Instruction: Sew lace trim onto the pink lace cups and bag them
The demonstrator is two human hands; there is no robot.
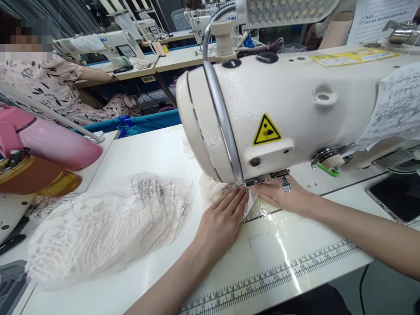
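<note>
1. Cream lace (210, 188) lies bunched at the needle end of a white sewing machine (295, 100), partly hidden by the machine's rounded head.
2. The worker's left hand (221, 214) rests palm down on the near side of the lace, fingers straight and together, pressing rather than clenched; the thumb is out of sight.
3. The right hand (285, 194) comes in from the opposite side, fingertips at the lace's edge; from where I stand, I cannot tell whether they pinch it.
4. Step in hand, by all appearances: guiding the lace under the needle, which is itself hard to make out.
5. Next move seems to call for light, even pressure, with the layers flat and fingertips clear of the needle.
6. Left of the hands, a lace heap (105, 232) trailing dark threads covers part of the table (147, 153); beyond, a co-worker (42, 92) sits near another machine (114, 41).
</note>
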